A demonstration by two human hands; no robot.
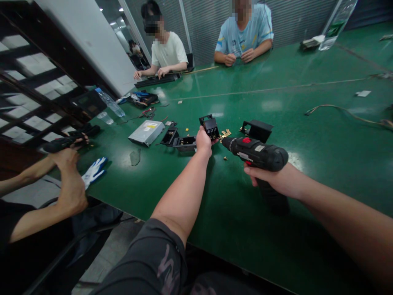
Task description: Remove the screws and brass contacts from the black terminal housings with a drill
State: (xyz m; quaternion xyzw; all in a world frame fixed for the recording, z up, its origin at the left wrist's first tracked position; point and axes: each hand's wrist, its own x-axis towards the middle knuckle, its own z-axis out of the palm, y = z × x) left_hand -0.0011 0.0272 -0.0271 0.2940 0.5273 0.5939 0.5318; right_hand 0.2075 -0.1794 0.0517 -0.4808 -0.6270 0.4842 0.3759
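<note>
Item, right hand: I am seeing it gripping the handle of a black drill, fingers curling beneath the body; whether the trigger is being pressed, I cannot tell.

Item, left hand: it is grasping a small black box, holding it above the table, with the box's open slots showing.

Item, the meeting point: the drill's nose is pointing left, toward the box's lower right corner; whether the bit is touching, I cannot make out. For good drill work, I am judging that the bit should be lining up squarely with its hole, pressure staying light and the trigger starting slowly. The left fingers should be bracing the box while keeping clear of the bit, since a box held in the air may twist.

Item, brass pieces: lying just beyond the drill's nose. One small brass bit is lying nearer, on the table.

Item, black shell: resting behind the drill.

Item, black tray: sitting just left of the left hand.

Item, silver metal case: lying farther left.

Item, glove: lying near the table's left edge.
</note>
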